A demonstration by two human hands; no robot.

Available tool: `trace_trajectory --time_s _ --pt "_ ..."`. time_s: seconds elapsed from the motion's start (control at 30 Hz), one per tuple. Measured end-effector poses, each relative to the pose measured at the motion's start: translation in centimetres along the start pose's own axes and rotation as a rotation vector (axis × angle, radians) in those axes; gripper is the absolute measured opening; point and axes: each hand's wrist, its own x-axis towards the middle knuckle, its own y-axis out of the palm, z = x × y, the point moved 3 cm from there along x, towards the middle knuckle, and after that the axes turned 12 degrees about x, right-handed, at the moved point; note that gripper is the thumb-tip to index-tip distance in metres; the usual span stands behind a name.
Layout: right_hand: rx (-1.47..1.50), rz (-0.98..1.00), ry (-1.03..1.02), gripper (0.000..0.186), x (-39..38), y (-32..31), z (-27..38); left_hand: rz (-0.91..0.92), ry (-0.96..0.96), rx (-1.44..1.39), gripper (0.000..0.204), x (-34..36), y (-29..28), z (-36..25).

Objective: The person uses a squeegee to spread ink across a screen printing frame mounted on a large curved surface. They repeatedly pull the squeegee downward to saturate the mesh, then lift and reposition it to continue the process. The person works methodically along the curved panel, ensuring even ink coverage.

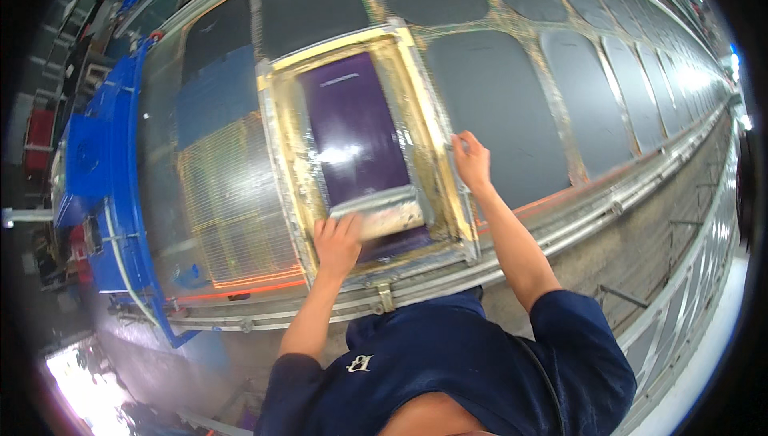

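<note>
A screen-printing frame (282, 166) with yellowish edges lies in front of me, and a dark purple mesh panel (352, 112) shines inside it. Near the panel's close end, a squeegee (394, 217) with a pale, stained handle lies crosswise. My left hand (338, 244) is closed over the squeegee's left end, its fingertips on top. At the frame's right side, my right hand (472, 166) has its fingers curled against the outer edge, gripping it; the thumb is partly hidden.
Dark rectangular sheets (492, 108) lie in rows along the long table, running far right. A metal rail (560, 228) follows its near edge. Blue machinery (104, 164) stands at the left end. A metal bracket (386, 297) sits on the rail before me.
</note>
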Motion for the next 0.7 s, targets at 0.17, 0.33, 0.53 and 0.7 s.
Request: trace_trajectory --time_s 0.17,0.33,0.53,0.7 --pt "-0.014 -0.046 0.023 0.029 0.1 0.4 1.0 0.066 0.018 0.060 0.045 11.8 6.1 8.9" --pt "0.002 -0.011 0.175 0.026 0.0 0.3 1.1 0.052 0.042 0.100 0.035 24.5 9.5 16.0" --pt "-0.003 -0.029 0.141 0.027 0.1 0.5 1.2 0.257 -0.034 0.004 0.025 32.0 9.4 19.5" --pt "-0.002 -0.041 0.082 0.028 0.1 0.6 0.9 0.306 -0.075 -0.030 0.037 32.7 10.0 20.2"
